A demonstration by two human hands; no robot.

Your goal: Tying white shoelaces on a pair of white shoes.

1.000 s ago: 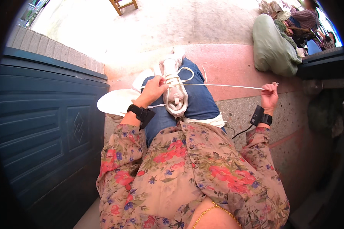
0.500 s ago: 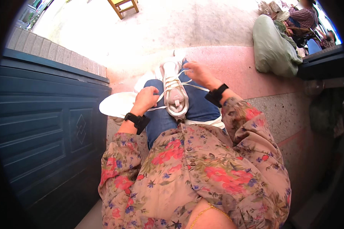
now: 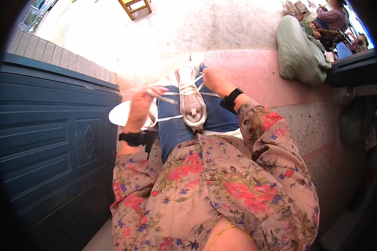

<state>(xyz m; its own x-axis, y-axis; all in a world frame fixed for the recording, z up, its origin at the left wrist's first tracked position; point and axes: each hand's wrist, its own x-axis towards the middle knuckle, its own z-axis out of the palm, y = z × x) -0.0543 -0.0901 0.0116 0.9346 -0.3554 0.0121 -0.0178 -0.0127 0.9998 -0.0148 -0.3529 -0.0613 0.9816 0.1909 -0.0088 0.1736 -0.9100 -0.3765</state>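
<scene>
In the head view, the person sat with a white sneaker (image 3: 191, 98) resting on the blue-jeaned knee (image 3: 176, 125), directly between the 2 hands. The left hand (image 3: 140, 106) was closed around 1 end of the white lace (image 3: 168, 99), pinching it and drawing it out to the left of the shoe. The right hand (image 3: 215, 79) lay against the far right side of the sneaker; its fingers were hidden behind the shoe, so whether they gripped the lace there could not be told. To do this lacing step well, it seemed wise to keep the strand in the left hand taut and flat, steady the shoe with the right hand so it did not roll off the knee, and even out both ends before the next eyelet. A second white shoe (image 3: 123, 115) lay just below and beyond the left hand, close enough to snag a slack lace. A dark blue panelled door (image 3: 50, 138) stood well to the left of the left hand, limiting elbow room there. A green bundle (image 3: 299, 50) sat well beyond the right hand, and a yellow chair (image 3: 135, 6) stood far ahead.
</scene>
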